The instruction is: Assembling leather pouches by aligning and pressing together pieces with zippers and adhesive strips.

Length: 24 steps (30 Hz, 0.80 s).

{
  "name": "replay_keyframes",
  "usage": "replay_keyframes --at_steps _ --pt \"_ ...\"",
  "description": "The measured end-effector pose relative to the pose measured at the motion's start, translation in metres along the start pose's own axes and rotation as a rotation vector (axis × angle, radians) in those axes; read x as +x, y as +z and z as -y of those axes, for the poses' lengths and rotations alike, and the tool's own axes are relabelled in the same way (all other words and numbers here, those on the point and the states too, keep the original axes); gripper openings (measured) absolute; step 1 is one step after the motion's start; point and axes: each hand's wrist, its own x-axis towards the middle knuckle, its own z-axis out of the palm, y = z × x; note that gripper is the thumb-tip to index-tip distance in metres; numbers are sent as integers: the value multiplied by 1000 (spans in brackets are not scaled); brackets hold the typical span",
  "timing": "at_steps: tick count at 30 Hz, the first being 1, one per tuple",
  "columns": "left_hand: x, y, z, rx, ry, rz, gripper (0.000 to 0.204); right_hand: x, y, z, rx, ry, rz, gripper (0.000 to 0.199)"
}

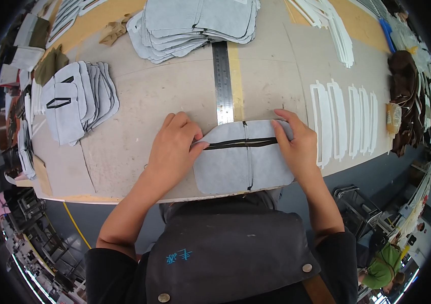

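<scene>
A light grey, rounded panel (223, 169) lies at the table's near edge, with a long slit edged in black (233, 144) across it and a seam line crossing from top to bottom. My left hand (172, 144) pinches the panel's left side between thumb and fingers, at the end of the slit. On the right side, my right hand (299, 147) grips the panel with the thumb on its face; its other fingers curl at the upper right edge. A steel ruler (221, 76) lies beyond the panel, close to its far edge.
A tall pile of grey panels (200, 23) sits at the far middle. Slit panels fan out in a smaller stack (63, 119) at left. White strip frames (322, 121) lie in a row at right, with more white strips (339, 38) behind. Brown material (402, 76) hangs at the right edge.
</scene>
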Motion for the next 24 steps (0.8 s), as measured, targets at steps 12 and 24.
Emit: replay_keyframes --at_steps 12,24 --pt "-8 2 -7 -566 -354 -21 33 -14 -4 31 -225 -278 302 57" --pt "-7 2 6 -514 -377 -125 22 -8 4 29 -284 -181 212 60"
